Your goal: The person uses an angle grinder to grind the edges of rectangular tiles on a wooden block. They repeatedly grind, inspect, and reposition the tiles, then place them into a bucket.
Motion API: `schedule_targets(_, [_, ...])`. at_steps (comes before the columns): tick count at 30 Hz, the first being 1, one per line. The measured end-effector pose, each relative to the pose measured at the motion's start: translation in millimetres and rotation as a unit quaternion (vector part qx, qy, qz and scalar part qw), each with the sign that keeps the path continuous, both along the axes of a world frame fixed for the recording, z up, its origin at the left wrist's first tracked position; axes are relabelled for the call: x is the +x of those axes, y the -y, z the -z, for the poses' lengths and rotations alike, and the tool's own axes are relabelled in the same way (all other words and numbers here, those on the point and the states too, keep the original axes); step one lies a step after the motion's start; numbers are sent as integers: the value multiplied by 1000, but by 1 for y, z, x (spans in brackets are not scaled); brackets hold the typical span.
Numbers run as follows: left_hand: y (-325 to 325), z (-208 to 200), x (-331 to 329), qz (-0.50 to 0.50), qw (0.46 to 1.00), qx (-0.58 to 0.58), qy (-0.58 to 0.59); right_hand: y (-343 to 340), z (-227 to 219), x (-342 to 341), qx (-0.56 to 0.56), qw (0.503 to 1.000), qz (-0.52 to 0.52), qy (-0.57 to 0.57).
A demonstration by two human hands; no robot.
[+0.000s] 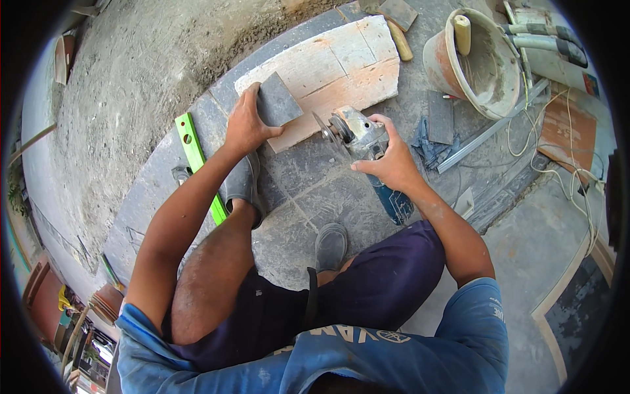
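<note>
My left hand (248, 123) grips a small dark grey tile (279, 100) by its left side, thumb along the near edge. That tile is over the left end of a pale, worn slab (338, 59) with lines across it. My right hand (394, 159) is wrapped around the head of an angle grinder (362, 130), whose blue body hangs down below the palm. The grinder's disc (333, 136) faces left, toward the tile but apart from it. Whether the disc is spinning, I cannot tell.
A bright green spirit level (200, 164) lies left of my foot. At the far right stands a dirty bucket (436, 62) with a wooden-handled tool in it. Close by are a tile strip (441, 117), a metal bar (492, 128) and a loose pale cable (569, 171).
</note>
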State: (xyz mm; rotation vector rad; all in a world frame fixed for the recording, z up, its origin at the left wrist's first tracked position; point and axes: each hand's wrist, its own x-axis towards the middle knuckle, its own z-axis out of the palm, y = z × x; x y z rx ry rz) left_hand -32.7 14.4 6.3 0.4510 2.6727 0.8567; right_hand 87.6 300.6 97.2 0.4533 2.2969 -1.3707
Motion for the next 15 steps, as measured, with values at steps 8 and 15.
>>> schedule_targets(8, [1,-1,0,-5,1000,0,27,2,1,-1,11,1000,-13,4])
schedule_targets(15, [2,4,0,-3,1000,17,11,6,0,-3,-13,1000,-8,12])
